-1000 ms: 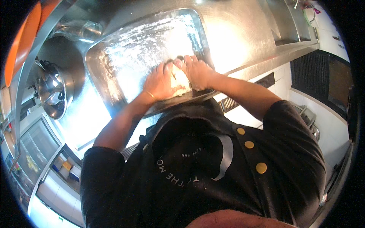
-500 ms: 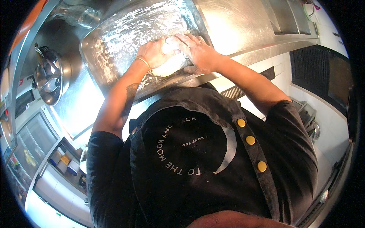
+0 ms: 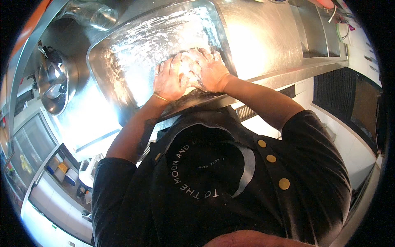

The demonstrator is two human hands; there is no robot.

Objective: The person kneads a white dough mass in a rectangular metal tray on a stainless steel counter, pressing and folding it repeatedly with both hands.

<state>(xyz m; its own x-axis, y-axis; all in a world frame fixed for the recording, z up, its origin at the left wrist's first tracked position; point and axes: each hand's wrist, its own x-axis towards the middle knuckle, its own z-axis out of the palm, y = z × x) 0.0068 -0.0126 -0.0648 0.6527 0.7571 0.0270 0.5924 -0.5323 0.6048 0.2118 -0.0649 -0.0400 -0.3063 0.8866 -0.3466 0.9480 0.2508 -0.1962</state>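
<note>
Cupping a pale, flour-dusted dough lump point(image 3: 190, 70) between bare left hand point(image 3: 168, 79) and bare right hand point(image 3: 212, 72), with fingers bent over it, at upper centre of the frame. Pressing it inside a rectangular, white-streaked metal tray point(image 3: 135, 45), near the lower rim. Working on a brushed-metal counter point(image 3: 265, 39), with a round, shiny metal bowl point(image 3: 70, 84) of utensils point(image 3: 55, 90) at far left and a clear, rounded vessel point(image 3: 98, 17) at upper left.

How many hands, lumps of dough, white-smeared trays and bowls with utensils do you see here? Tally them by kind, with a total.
Hands: 2 (left hand, right hand)
Dough lump: 1
White-smeared metal tray: 1
Metal bowl with utensils: 1
Total: 5
</note>
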